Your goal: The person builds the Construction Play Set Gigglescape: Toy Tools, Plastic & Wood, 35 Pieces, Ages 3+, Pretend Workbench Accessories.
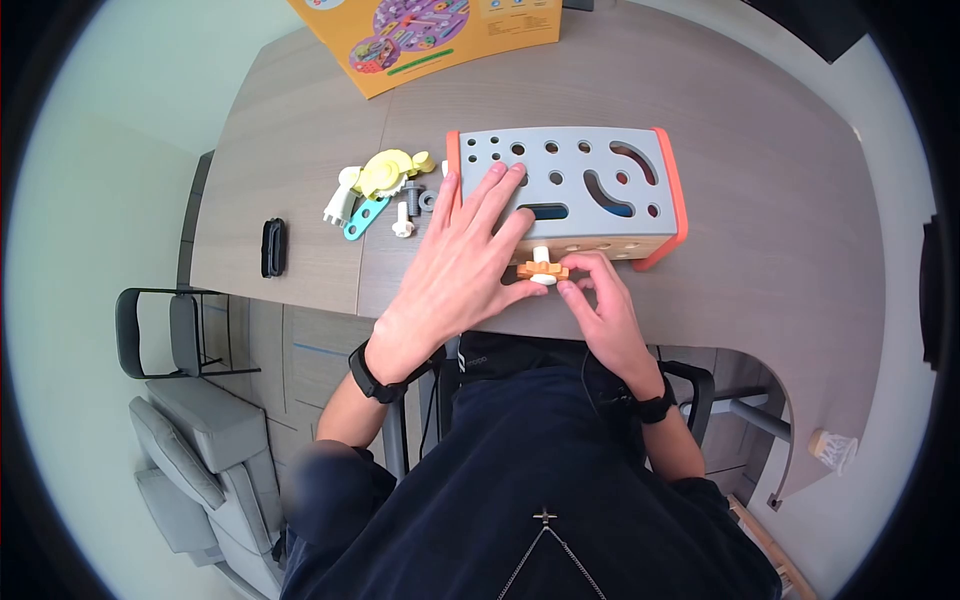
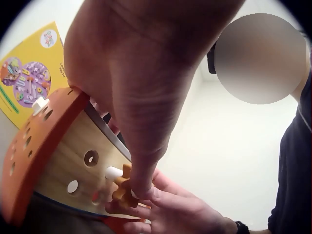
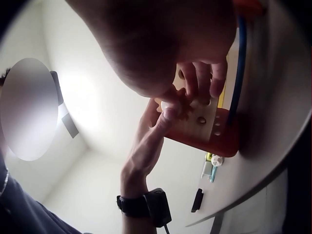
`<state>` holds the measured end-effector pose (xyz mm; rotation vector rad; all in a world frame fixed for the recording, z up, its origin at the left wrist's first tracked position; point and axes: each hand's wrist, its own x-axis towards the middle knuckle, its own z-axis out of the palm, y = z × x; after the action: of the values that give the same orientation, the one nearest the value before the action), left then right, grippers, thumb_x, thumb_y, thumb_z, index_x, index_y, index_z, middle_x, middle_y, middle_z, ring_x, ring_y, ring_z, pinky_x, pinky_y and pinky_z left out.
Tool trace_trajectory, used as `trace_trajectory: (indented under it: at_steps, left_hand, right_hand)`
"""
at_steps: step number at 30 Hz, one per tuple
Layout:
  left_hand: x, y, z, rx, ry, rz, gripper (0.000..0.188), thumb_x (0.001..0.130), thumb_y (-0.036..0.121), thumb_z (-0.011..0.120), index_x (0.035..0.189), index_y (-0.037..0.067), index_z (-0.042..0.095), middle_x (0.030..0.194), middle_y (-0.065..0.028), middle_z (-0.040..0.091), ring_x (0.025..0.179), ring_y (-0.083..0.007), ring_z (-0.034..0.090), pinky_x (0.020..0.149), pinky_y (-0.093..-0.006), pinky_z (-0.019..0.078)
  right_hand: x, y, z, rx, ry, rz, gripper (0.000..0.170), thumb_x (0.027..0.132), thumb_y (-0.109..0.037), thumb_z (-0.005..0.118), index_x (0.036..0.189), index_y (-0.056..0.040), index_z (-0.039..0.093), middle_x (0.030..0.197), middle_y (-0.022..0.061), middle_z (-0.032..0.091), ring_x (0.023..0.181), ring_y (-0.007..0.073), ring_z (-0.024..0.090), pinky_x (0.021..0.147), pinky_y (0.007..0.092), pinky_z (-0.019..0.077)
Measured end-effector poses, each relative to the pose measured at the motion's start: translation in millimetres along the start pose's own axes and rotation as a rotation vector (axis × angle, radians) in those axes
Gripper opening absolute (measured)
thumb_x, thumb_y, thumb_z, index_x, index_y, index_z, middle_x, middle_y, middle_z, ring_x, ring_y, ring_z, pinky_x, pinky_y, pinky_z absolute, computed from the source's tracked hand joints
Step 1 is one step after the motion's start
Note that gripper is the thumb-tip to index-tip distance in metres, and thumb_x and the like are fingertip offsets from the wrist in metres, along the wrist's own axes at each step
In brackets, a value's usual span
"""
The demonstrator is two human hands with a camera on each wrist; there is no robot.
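A toy workbench [image 1: 535, 163] with a grey holed top, wooden side and orange ends stands before me. My left hand [image 1: 452, 255] lies over its top with fingers spread, the thumb reaching down to the white screw head below the front edge. An orange toy gear [image 2: 126, 192] sits on a white screw [image 2: 113, 172] that sticks out from the wooden side. My right hand [image 1: 610, 315] pinches the gear's rim between thumb and index finger. In the right wrist view the left thumb [image 3: 170, 113] presses at the white head; the right hand partly hides the gear [image 3: 184, 105].
Left of the workbench lie yellow toy parts [image 1: 385, 176], a teal holed strip [image 1: 364, 218], a grey bolt [image 1: 413, 196] and a white screw [image 1: 403, 222]. Farther left is a black object [image 1: 273, 248]. A yellow box [image 1: 480, 55] stands behind. The table's front edge is close.
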<state>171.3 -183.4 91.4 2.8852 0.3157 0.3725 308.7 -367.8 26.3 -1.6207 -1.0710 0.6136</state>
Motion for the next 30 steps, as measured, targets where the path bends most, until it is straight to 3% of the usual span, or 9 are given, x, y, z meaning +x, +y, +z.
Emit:
trace_trajectory:
  at_steps: [5,14,23,30]
  left_hand:
    - [-1,-1,4,0.011,0.049,0.013,0.062,0.082,0.047,0.088,0.121,0.007,0.062,0.166,-0.0194,0.042,0.159,-0.0364,0.036,0.129,-0.0629,0.0247]
    - [1,-1,6,-0.011,0.076,-0.015,0.060,0.078,0.046,0.090,0.117,0.008,0.068,0.166,-0.0131,0.048,0.158,-0.0332,0.039,0.129,-0.0615,0.0262]
    - [6,-3,2,-0.018,0.043,0.015,0.051,0.081,0.044,0.088,0.112,0.009,0.067,0.166,-0.0153,0.046,0.158,-0.0372,0.038,0.128,-0.0643,0.0266]
    - [7,-7,5,-0.014,0.057,0.033,0.048,0.082,0.044,0.087,0.110,0.009,0.068,0.166,-0.0134,0.046,0.156,-0.0365,0.040,0.128,-0.0651,0.0265]
  right_hand:
    - [2,-1,-1,-0.058,-0.016,0.053,0.022,0.106,-0.010,0.068,0.124,0.0011,0.062,0.117,0.0175,0.072,0.095,0.0289,0.073,0.082,0.0390,0.0577]
    - [4,5,3,0.020,-0.043,0.081,0.022,0.109,-0.016,0.065,0.121,0.0025,0.063,0.111,0.0195,0.074,0.099,0.0320,0.075,0.083,0.0406,0.0579]
    - [9,3,6,-0.007,-0.015,0.076,0.021,0.108,-0.018,0.066,0.115,0.0022,0.064,0.101,0.0197,0.071,0.084,0.0342,0.069,0.078,0.0422,0.0550]
    - [14,1,2,-0.076,-0.021,0.074,0.021,0.108,-0.019,0.066,0.109,0.0017,0.062,0.097,0.0212,0.070,0.081,0.0395,0.066,0.073,0.0442,0.0512]
